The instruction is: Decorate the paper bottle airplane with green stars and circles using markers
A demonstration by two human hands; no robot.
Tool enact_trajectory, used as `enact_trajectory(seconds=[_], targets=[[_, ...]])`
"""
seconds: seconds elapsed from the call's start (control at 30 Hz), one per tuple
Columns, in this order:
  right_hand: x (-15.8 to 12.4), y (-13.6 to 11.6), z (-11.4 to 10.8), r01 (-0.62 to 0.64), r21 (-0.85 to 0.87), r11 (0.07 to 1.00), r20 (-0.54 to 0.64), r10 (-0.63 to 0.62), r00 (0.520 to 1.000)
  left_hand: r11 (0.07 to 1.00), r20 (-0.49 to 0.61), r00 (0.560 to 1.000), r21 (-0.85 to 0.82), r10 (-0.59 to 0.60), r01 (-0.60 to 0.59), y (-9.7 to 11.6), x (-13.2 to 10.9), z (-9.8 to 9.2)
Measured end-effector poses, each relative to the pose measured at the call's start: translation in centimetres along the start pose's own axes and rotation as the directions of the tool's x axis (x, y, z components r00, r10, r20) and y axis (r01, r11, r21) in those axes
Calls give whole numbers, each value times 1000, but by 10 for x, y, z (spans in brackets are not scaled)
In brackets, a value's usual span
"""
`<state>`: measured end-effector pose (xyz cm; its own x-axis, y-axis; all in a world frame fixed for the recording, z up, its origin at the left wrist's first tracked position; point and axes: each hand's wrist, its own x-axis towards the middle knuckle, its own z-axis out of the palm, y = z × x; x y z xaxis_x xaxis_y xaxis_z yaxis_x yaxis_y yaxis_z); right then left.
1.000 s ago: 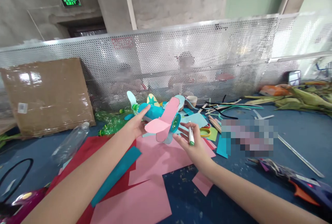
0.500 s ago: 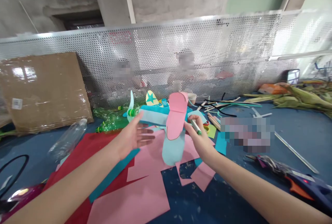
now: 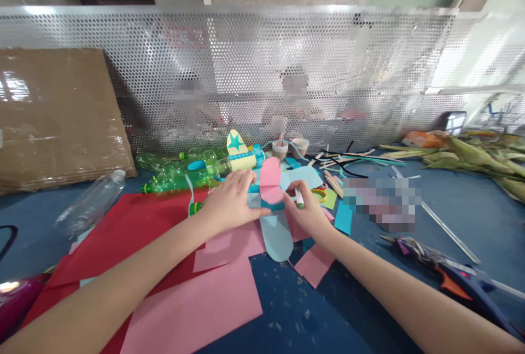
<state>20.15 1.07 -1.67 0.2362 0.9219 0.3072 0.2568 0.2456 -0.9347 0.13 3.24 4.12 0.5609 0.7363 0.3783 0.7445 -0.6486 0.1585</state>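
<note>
A plastic bottle wrapped in blue paper (image 3: 254, 199) lies in front of me, with a light-blue rounded paper wing (image 3: 278, 236) reaching toward me and a green cap at its left end. My left hand (image 3: 232, 198) is closed over the bottle's body from above, hiding much of it. Across its top rests a pink rounded paper piece (image 3: 271, 181), creased across the middle. My right hand (image 3: 305, 209) grips a white marker (image 3: 299, 198) with a green end, its fingertips at the pink piece's right edge.
Red sheets (image 3: 135, 228) and pink sheets (image 3: 197, 305) cover the table's left and front. Behind lie green bottles (image 3: 176, 179) and a yellow paper-covered bottle (image 3: 241, 160). A glue gun (image 3: 443, 272) lies right; corn husks (image 3: 467, 154) sit farther back. A perforated metal screen (image 3: 246, 58) stands behind.
My left hand has gone from spread fingers beside the bottle to closing over it. The bottle and pink piece sit lower, and the view has tilted down.
</note>
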Motion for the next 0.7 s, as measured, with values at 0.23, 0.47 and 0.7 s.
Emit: enact_trajectory(seconds=[0.23, 0.47, 0.7], targets=[[4, -31, -17, -36, 177, 984, -152, 63, 986, 997, 38, 998, -49, -53, 55, -6, 22, 11], [-36, -29, -7, -101, 265, 959, 146, 64, 987, 995, 30, 997, -68, -69, 71, -7, 26, 14], [-34, -10, -3, -180, 170, 969, 350, 111, 930, 995, -91, 995, -97, -45, 36, -3, 28, 13]])
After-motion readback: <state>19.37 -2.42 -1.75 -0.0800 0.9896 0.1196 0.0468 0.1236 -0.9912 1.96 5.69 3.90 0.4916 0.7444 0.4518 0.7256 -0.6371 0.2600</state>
